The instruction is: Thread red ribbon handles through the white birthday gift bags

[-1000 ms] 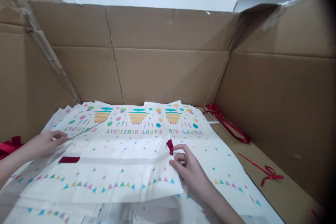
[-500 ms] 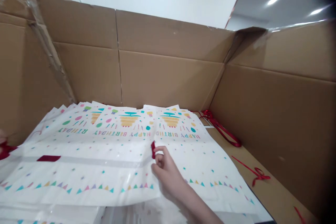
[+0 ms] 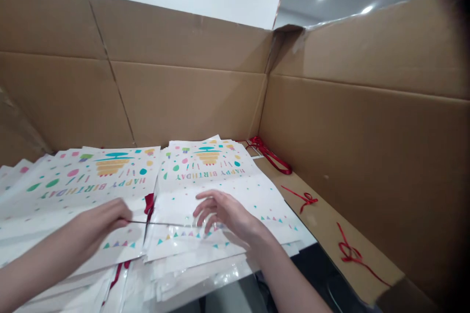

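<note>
My left hand (image 3: 105,220) is closed on the end of a thin dark strand (image 3: 165,224), which runs rightward over the printed white bags. My right hand (image 3: 227,212) has its fingers spread and slightly curled above the right bag stack (image 3: 205,178); nothing shows in its grasp. A dark red ribbon piece (image 3: 149,204) lies at the edge between that stack and the left bag stack (image 3: 110,171). The bags carry birthday lettering, a cake and small flags. More red ribbon (image 3: 116,276) shows between bags at the lower left.
Tall cardboard walls (image 3: 191,93) stand behind and to the right. Along the right cardboard ledge (image 3: 326,215) lie a looped red ribbon bundle (image 3: 273,156) and two tied red ribbons, one (image 3: 308,199) farther back, one (image 3: 350,253) nearer. Something black (image 3: 312,274) lies below the bags.
The view has shifted right. My left hand has come in from the far left edge and now grips a strand. My right hand has let go of the red ribbon piece, and its fingers have spread.
</note>
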The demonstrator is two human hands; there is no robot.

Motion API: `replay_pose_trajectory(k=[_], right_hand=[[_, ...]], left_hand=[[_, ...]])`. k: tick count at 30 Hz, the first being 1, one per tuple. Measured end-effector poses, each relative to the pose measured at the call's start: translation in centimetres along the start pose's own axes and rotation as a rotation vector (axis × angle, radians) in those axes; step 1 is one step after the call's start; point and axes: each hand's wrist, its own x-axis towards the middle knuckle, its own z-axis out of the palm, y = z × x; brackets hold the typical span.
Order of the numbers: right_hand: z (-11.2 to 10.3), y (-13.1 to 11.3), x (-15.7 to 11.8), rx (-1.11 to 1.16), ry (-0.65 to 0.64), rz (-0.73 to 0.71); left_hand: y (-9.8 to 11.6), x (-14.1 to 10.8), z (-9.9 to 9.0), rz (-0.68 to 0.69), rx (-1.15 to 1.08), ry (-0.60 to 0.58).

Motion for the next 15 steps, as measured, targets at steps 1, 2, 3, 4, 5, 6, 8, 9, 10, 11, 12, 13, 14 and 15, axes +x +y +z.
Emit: replay_pose_trajectory(k=[1, 2, 3, 4, 5, 6, 8, 9, 10, 11, 12, 13, 14, 15], right_hand=[[-0.7, -0.2, -1.7, 0.003, -0.114, 0.082], [-1.2, -0.3, -3.3, -0.008, -0.199, 0.161], [-1.6, -0.2, -4.7, -0.028, -0.235, 0.226], [-1.9, -0.1, -6.0, -0.047, -0.214, 0.271], [-2.2, 0.1, -7.2, -0.060, -0.142, 0.286], [-2.7, 0.2, -8.2, -0.070, -0.034, 0.271], [-4.5, 0.3, -9.9, -0.066, 0.209, 0.190], [-5.7, 0.2, -10.7, -0.050, 0.319, 0.134], [-7.0, 0.0, -11.6, -0.031, 0.418, 0.079], [-8.4, -0.1, -12.5, -0.008, 0.513, 0.025], [-9.8, -0.2, -13.3, 0.024, 0.600, -0.024], [-11.0, -0.2, -14.2, 0.064, 0.674, -0.068], [-12.0, -0.1, -15.1, 0.107, 0.735, -0.106], [-12.7, 0.1, -15.8, 0.147, 0.780, -0.137]], left_hand=[[1.6, 1.5, 1.6, 0.090, 0.015, -0.096], [3.2, 3.1, 3.1, 0.183, 0.035, -0.162], [4.8, 4.6, 4.5, 0.278, 0.061, -0.205], [6.3, 6.1, 5.7, 0.367, 0.088, -0.206], [7.7, 7.6, 6.7, 0.459, 0.108, -0.181], [9.0, 9.0, 7.6, 0.541, 0.123, -0.134], [11.3, 12.0, 9.0, 0.643, 0.123, 0.003], [12.4, 13.5, 9.6, 0.657, 0.106, 0.068], [13.4, 15.2, 10.2, 0.651, 0.082, 0.110], [14.4, 16.9, 10.9, 0.633, 0.058, 0.118], [15.5, 18.8, 11.7, 0.619, 0.043, 0.093], [16.6, 20.8, 12.7, 0.613, 0.038, 0.050], [17.8, 22.9, 14.0, 0.616, 0.046, -0.004], [19.1, 25.1, 15.5, 0.633, 0.066, -0.058]])
